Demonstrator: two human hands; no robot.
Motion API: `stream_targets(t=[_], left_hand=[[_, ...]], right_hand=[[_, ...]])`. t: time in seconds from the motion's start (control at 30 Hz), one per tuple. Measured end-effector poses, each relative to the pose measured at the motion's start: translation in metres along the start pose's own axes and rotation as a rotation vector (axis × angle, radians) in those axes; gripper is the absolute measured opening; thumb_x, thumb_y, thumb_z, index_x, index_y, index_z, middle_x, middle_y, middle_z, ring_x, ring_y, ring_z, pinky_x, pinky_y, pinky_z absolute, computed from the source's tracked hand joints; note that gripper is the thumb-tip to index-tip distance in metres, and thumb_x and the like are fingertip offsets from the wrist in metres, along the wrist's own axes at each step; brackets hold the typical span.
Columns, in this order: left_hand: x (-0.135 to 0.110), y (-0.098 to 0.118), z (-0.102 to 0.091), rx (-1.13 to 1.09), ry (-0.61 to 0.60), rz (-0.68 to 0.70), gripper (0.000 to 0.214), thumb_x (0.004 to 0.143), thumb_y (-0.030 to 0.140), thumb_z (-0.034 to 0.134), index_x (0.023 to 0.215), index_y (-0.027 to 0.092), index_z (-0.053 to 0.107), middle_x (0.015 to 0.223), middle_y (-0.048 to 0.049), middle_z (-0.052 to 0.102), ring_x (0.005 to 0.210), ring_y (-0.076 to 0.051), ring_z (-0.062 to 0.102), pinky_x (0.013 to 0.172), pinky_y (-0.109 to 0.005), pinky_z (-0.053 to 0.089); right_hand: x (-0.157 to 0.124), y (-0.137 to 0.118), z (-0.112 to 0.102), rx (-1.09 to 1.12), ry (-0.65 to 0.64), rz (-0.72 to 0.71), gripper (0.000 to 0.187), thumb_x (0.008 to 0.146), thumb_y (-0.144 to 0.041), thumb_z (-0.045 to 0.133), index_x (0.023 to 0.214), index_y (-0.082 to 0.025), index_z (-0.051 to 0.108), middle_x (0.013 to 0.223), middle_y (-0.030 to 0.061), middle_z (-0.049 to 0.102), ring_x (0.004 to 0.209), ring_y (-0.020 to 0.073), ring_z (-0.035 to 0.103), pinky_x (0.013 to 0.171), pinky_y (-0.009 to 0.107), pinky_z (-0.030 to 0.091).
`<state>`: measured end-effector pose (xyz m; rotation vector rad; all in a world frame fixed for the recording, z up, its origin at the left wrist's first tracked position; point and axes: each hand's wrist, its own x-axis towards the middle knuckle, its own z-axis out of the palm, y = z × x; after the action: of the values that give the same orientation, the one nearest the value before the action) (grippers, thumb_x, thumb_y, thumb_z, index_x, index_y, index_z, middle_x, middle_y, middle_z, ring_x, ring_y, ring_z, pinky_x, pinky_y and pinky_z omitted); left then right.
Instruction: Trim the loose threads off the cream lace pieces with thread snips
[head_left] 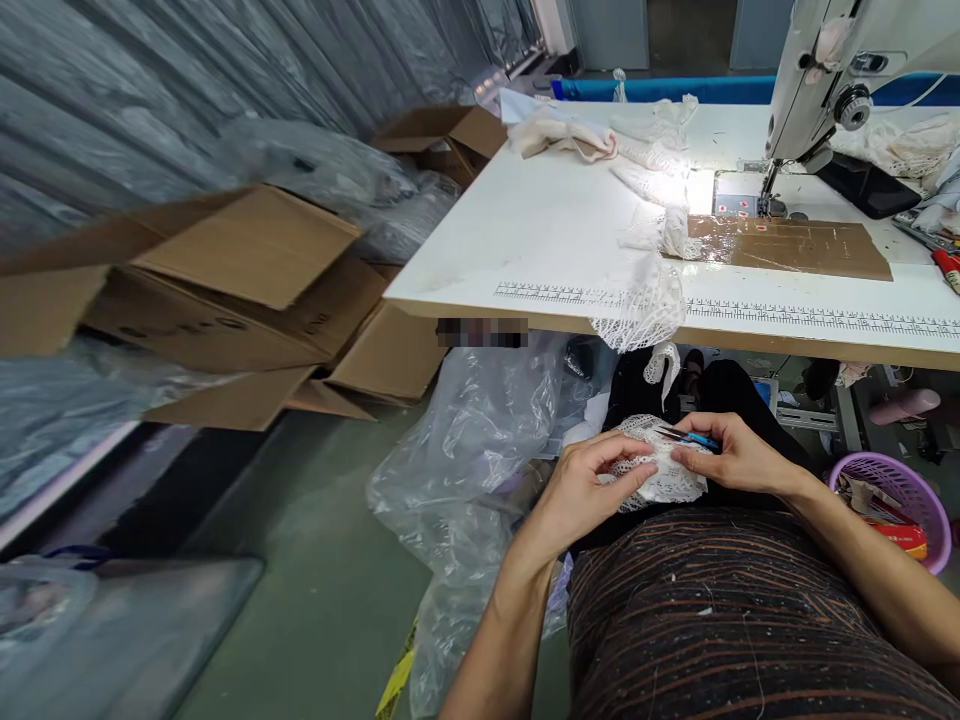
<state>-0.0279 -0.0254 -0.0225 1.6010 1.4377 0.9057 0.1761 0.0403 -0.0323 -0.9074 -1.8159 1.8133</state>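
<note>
A piece of white lace (671, 483) lies over my lap, just below the table edge. My left hand (581, 492) pinches its left side between thumb and fingers. My right hand (741, 456) is closed around small blue thread snips (699, 440), whose dark pointed blades reach left over the lace. The right thumb rests against the lace too. Another strip of white lace (645, 305) runs over the table and hangs off its front edge above my hands. Whether the blades touch a thread is too small to tell.
A white sewing machine (817, 90) stands on the white table (465, 240), with a dark phone (870, 185) and red-handled scissors (946, 268) at right. Open cardboard boxes (247, 245) and plastic bags (480, 430) sit left. A purple basket (885, 466) stands low right.
</note>
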Motion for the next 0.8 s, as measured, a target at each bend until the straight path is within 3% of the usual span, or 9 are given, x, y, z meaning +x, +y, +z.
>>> stream_targets(t=[0.13, 0.3, 0.4, 0.5, 0.67, 0.8], left_hand=[[-0.001, 0.003, -0.005, 0.093, -0.009, 0.095, 0.012, 0.086, 0.028, 0.068, 0.08, 0.02, 0.075, 0.079, -0.0031, 0.067, 0.073, -0.015, 0.061, 0.071, -0.028, 0.049], [0.003, -0.002, -0.004, -0.058, -0.017, 0.143, 0.018, 0.085, 0.035, 0.07, 0.075, 0.019, 0.07, 0.122, -0.0106, 0.067, 0.111, -0.024, 0.062, 0.098, -0.039, 0.049], [0.006, -0.011, 0.0, -0.217, -0.042, 0.065, 0.026, 0.083, 0.042, 0.072, 0.077, 0.017, 0.069, 0.095, -0.0094, 0.075, 0.092, -0.022, 0.068, 0.086, -0.035, 0.053], [0.006, -0.02, 0.003, -0.308, -0.011, -0.024, 0.03, 0.077, 0.045, 0.078, 0.075, 0.016, 0.071, 0.073, -0.0047, 0.071, 0.069, -0.016, 0.064, 0.067, -0.027, 0.052], [0.007, -0.024, 0.006, -0.398, 0.035, -0.087, 0.029, 0.068, 0.042, 0.084, 0.071, 0.016, 0.073, 0.069, -0.0035, 0.071, 0.063, -0.014, 0.062, 0.06, -0.024, 0.051], [0.01, -0.025, 0.007, -0.455, 0.041, -0.116, 0.03, 0.065, 0.042, 0.086, 0.071, 0.016, 0.073, 0.069, -0.0038, 0.072, 0.06, -0.013, 0.062, 0.056, -0.022, 0.049]], right_hand=[[0.0, 0.001, 0.001, 0.0, -0.008, -0.016, 0.029, 0.082, -0.044, 0.066, 0.083, -0.015, 0.063, 0.069, -0.0033, 0.053, 0.059, 0.0091, 0.041, 0.058, 0.023, 0.037], [0.0, -0.003, 0.001, 0.059, -0.08, -0.025, 0.034, 0.082, -0.049, 0.067, 0.08, -0.016, 0.061, 0.068, -0.0039, 0.051, 0.059, 0.0087, 0.04, 0.057, 0.023, 0.036], [0.0, -0.004, 0.002, 0.096, -0.099, -0.039, 0.033, 0.082, -0.049, 0.067, 0.081, -0.017, 0.059, 0.068, -0.0044, 0.05, 0.059, 0.0083, 0.039, 0.056, 0.023, 0.035], [0.001, -0.001, 0.002, 0.102, -0.062, -0.05, 0.031, 0.082, -0.047, 0.066, 0.087, -0.018, 0.057, 0.071, -0.0037, 0.052, 0.06, 0.0088, 0.041, 0.056, 0.023, 0.036], [0.003, 0.005, 0.0, -0.002, 0.11, -0.125, 0.024, 0.084, -0.038, 0.062, 0.077, -0.021, 0.047, 0.086, 0.0031, 0.064, 0.072, 0.0128, 0.051, 0.066, 0.026, 0.043], [0.006, 0.005, 0.0, -0.021, 0.034, -0.172, 0.029, 0.079, -0.033, 0.068, 0.076, -0.022, 0.042, 0.098, 0.0061, 0.067, 0.082, 0.0149, 0.055, 0.073, 0.029, 0.047]])
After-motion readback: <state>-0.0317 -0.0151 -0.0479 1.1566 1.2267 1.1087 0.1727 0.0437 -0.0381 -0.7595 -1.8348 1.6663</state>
